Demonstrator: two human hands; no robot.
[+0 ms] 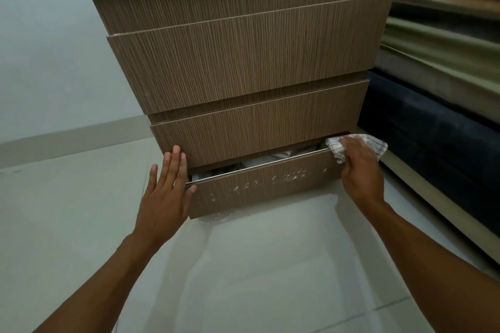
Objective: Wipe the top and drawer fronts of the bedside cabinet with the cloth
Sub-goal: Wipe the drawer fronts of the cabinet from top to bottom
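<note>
Head view: my right hand (361,167) has its fingers curled around the checked cloth (374,144), bunched at the right end of the bottom drawer front (259,186). That front's long axis runs leftward from the cloth, white smears still on it. My left hand (165,194) lies flat, fingers together, against its left end. The drawer stands slightly open, with pale folded items I can't identify inside. I judge a leftward sweep comes next.
</note>
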